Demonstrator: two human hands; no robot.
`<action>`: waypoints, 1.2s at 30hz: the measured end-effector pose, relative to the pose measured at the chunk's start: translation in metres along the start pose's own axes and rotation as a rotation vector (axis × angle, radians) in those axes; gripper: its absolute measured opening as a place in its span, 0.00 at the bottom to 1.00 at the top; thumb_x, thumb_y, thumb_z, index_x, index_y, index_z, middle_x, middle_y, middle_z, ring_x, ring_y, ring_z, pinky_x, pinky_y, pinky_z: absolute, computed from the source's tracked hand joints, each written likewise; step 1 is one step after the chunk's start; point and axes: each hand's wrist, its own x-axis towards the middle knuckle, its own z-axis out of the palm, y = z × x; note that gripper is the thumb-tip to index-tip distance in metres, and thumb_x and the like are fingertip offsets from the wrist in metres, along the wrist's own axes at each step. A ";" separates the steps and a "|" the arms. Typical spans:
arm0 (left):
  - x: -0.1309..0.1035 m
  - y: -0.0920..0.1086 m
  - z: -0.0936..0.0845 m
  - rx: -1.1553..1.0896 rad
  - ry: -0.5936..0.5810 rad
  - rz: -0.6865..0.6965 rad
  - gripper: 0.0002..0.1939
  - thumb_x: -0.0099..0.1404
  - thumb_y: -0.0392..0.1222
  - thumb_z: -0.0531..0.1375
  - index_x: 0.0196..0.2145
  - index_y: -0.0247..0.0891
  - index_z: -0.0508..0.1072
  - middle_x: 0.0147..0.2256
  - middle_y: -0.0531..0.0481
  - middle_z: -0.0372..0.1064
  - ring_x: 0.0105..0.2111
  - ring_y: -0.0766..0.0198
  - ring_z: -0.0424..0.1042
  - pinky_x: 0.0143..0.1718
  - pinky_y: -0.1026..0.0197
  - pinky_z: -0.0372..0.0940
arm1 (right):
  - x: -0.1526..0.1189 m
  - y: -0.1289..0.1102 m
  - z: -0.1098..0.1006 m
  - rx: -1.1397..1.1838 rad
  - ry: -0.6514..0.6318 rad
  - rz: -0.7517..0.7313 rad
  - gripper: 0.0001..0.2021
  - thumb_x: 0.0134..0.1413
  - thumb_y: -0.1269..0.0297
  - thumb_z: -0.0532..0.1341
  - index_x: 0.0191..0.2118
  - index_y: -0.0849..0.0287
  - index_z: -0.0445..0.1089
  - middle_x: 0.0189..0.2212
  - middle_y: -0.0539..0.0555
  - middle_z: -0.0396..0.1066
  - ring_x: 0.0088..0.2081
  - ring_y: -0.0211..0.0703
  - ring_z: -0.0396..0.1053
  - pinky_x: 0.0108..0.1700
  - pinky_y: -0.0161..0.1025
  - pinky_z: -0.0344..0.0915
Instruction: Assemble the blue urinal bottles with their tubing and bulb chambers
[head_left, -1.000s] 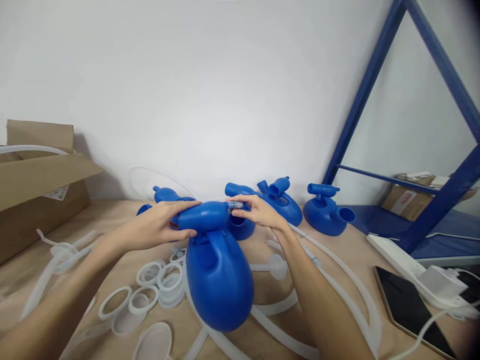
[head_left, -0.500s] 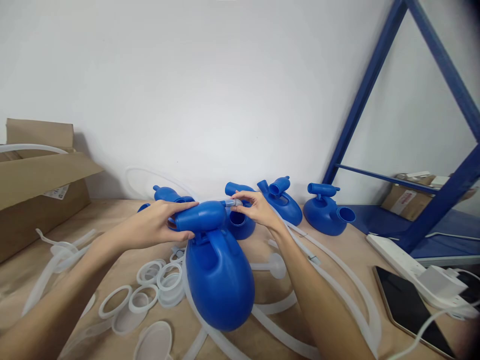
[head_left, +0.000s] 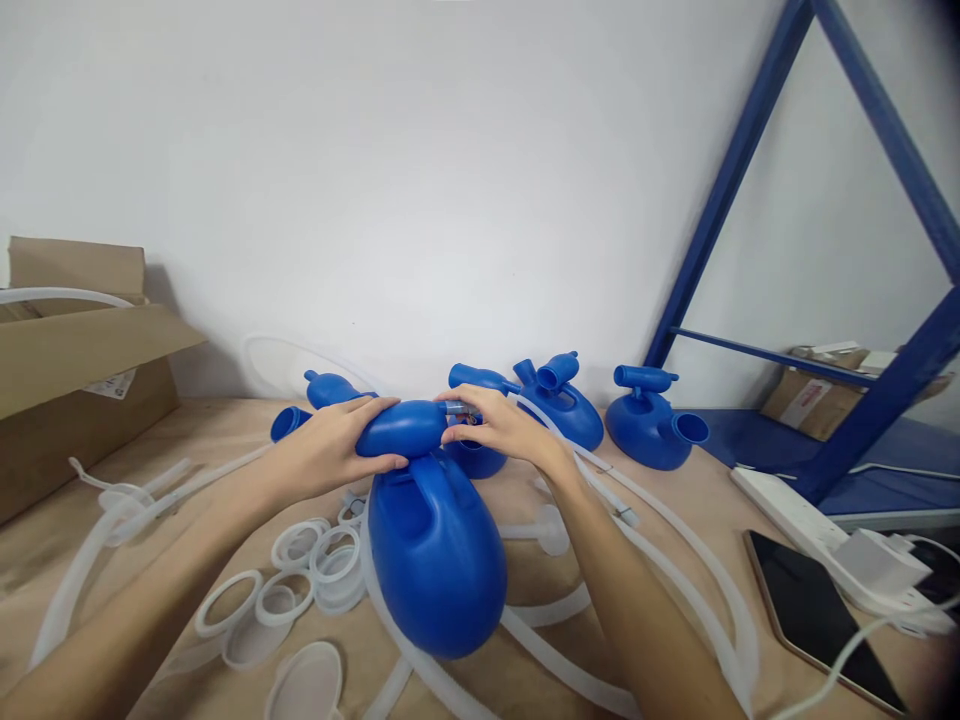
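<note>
A large blue plastic bottle (head_left: 442, 560) stands tilted in the middle of the table, its handle and a blue bulb-shaped part (head_left: 405, 430) at the top. My left hand (head_left: 345, 440) is wrapped round the left end of that part, thumb below and fingers above. At the part's right tip sits a small clear-grey connector (head_left: 459, 408). The fingers of my right hand (head_left: 495, 425) are closed round this connector, partly hiding it. Behind my right hand stands another blue bottle (head_left: 476, 460).
More blue bottles (head_left: 649, 430) stand along the wall. White rings and discs (head_left: 306, 668) lie at the front left, with pale tubes (head_left: 570, 680) across the table. A cardboard box (head_left: 90, 410) is left; a phone (head_left: 817, 610) and power strip (head_left: 795, 520) lie right.
My left hand has shifted slightly right along the blue part, covering its left opening. My right fingers have moved left and closed further round the connector.
</note>
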 end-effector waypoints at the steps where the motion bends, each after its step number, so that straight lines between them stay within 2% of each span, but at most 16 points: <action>1: 0.001 -0.001 0.002 0.000 0.008 0.005 0.42 0.63 0.72 0.58 0.63 0.37 0.69 0.56 0.36 0.75 0.51 0.41 0.76 0.49 0.50 0.69 | 0.001 0.003 0.003 0.018 0.000 0.012 0.19 0.56 0.57 0.71 0.52 0.55 0.75 0.46 0.53 0.77 0.44 0.46 0.74 0.46 0.39 0.69; 5: 0.002 -0.008 0.005 0.031 0.030 0.019 0.43 0.64 0.73 0.57 0.63 0.37 0.70 0.55 0.36 0.75 0.50 0.41 0.77 0.48 0.51 0.70 | 0.003 0.015 0.016 0.036 0.116 0.045 0.14 0.52 0.55 0.72 0.41 0.57 0.77 0.32 0.48 0.75 0.32 0.40 0.67 0.34 0.35 0.61; 8: 0.000 -0.009 0.003 0.055 0.017 0.023 0.44 0.64 0.74 0.57 0.63 0.37 0.70 0.55 0.35 0.75 0.49 0.40 0.77 0.48 0.50 0.69 | 0.002 0.021 0.024 0.040 0.234 0.028 0.15 0.48 0.52 0.74 0.32 0.57 0.75 0.26 0.46 0.71 0.27 0.37 0.62 0.31 0.35 0.56; 14: 0.000 -0.008 0.001 0.076 0.010 0.033 0.45 0.64 0.76 0.55 0.62 0.36 0.70 0.53 0.35 0.76 0.45 0.42 0.78 0.46 0.51 0.69 | 0.000 0.027 0.030 -0.036 0.329 0.031 0.19 0.47 0.44 0.72 0.26 0.56 0.74 0.23 0.46 0.69 0.25 0.37 0.59 0.29 0.37 0.53; 21: 0.000 -0.006 -0.002 0.065 0.049 0.066 0.43 0.64 0.75 0.56 0.58 0.35 0.74 0.49 0.37 0.79 0.41 0.45 0.79 0.41 0.53 0.69 | 0.000 0.031 0.033 -0.129 0.384 -0.012 0.24 0.47 0.42 0.72 0.21 0.56 0.65 0.19 0.45 0.59 0.23 0.35 0.53 0.28 0.38 0.49; 36: 0.000 -0.021 0.019 0.154 0.397 0.272 0.34 0.63 0.67 0.63 0.51 0.32 0.78 0.38 0.43 0.82 0.30 0.54 0.80 0.31 0.59 0.68 | 0.003 0.031 0.039 -0.079 0.483 -0.063 0.31 0.44 0.43 0.73 0.19 0.56 0.52 0.18 0.41 0.49 0.23 0.32 0.45 0.26 0.36 0.43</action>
